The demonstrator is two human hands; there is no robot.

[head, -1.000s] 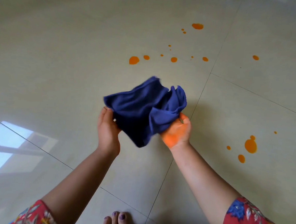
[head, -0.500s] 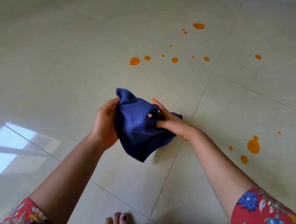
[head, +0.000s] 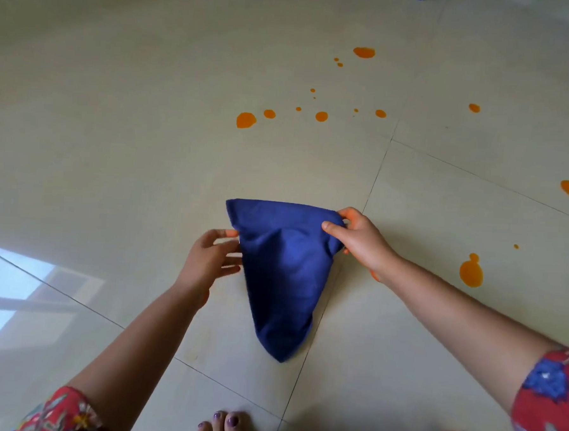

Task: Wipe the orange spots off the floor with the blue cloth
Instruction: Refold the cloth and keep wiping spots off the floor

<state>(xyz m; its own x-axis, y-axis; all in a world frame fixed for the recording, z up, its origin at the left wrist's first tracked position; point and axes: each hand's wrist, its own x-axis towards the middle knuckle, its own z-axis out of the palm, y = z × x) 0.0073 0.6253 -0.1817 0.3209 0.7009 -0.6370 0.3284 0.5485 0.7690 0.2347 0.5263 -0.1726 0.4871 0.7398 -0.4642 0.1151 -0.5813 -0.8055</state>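
Cloth: dark blue fabric cloth hangs above the pale tiled floor.
Hands: right hand pinches its corner; left hand spread, touching its edge.
Risk: a bunched cloth may smear the orange spots.

Blue cloth, bunched before, now hangs open from right grip.

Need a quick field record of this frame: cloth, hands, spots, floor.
blue cloth: hangs to a downward point
right hand: pinches cloth's top right corner; orange stain on fingers
left hand: fingers straight, at cloth's left edge
floor: pale tiles
orange spots: scattered ahead and to the right, apart from cloth
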